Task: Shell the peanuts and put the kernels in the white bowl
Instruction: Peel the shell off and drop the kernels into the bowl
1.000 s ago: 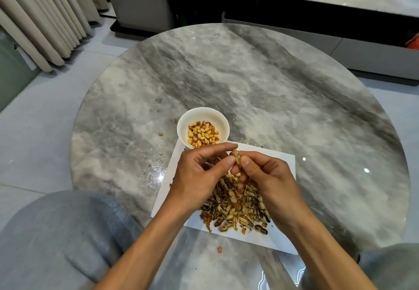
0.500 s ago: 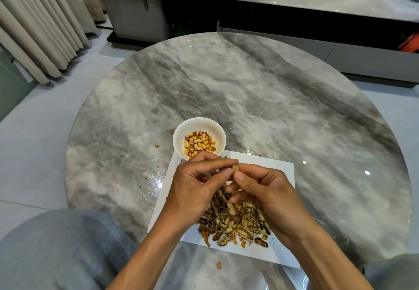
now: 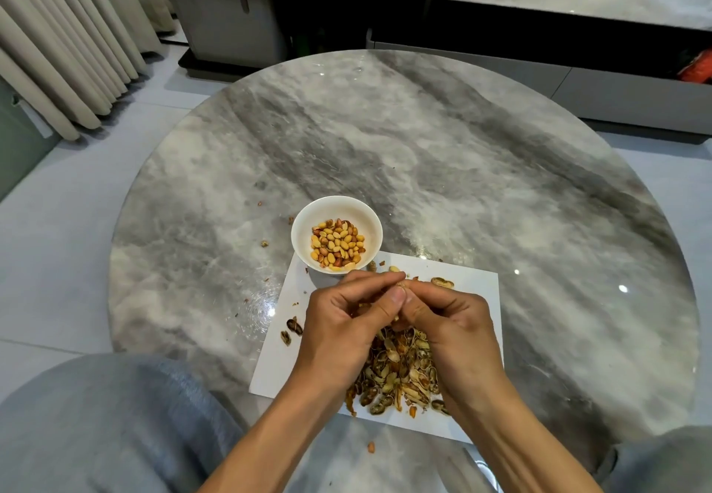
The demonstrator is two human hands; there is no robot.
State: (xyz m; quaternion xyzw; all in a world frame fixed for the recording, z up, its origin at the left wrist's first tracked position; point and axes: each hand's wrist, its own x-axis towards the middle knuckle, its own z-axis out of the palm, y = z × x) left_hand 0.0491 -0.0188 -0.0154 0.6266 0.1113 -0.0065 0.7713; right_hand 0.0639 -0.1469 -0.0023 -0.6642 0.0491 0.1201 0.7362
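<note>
- While both hands meet over the white sheet (image 3: 474, 284), the left hand (image 3: 343, 323) and right hand (image 3: 447, 323) pinch one small peanut (image 3: 401, 285) between their thumbs and curled fingers (image 3: 370, 280), just on the near side of the white bowl (image 3: 300, 222).
- Little of that peanut shows past the fingertips, so I cannot tell whether its shell has split.
- Neither hand touches the white bowl; the left hand's knuckles sit just beside its near rim.
- Inside the white bowl lie the kernels (image 3: 338, 244), yellow and reddish, heaped across its bottom.
- Part of the white bowl's near edge stands on the far left corner of the white sheet, and the rest on the grey marbled counter (image 3: 462, 153).
- Nearer the person than the white bowl, a pile of empty shells (image 3: 397, 373) lies on the white sheet, partly hidden beneath both wrists.
- To the near left of the white bowl, two dark shell halves (image 3: 291, 330) lie on the white sheet's left edge, apart from the pile.
- Right of the white bowl, a single pale shell half (image 3: 442, 282) lies on the white sheet beside the right hand's fingertips.
- Left of the white bowl, small crumbs (image 3: 264, 242) are scattered on the counter.
- Well nearer the person than the white bowl, past the white sheet's near edge, one loose kernel (image 3: 371, 446) lies on the counter between the forearms.
- Far beyond the white bowl stands a low cabinet (image 3: 227, 18), with pleated curtains (image 3: 57, 49) to its left.
</note>
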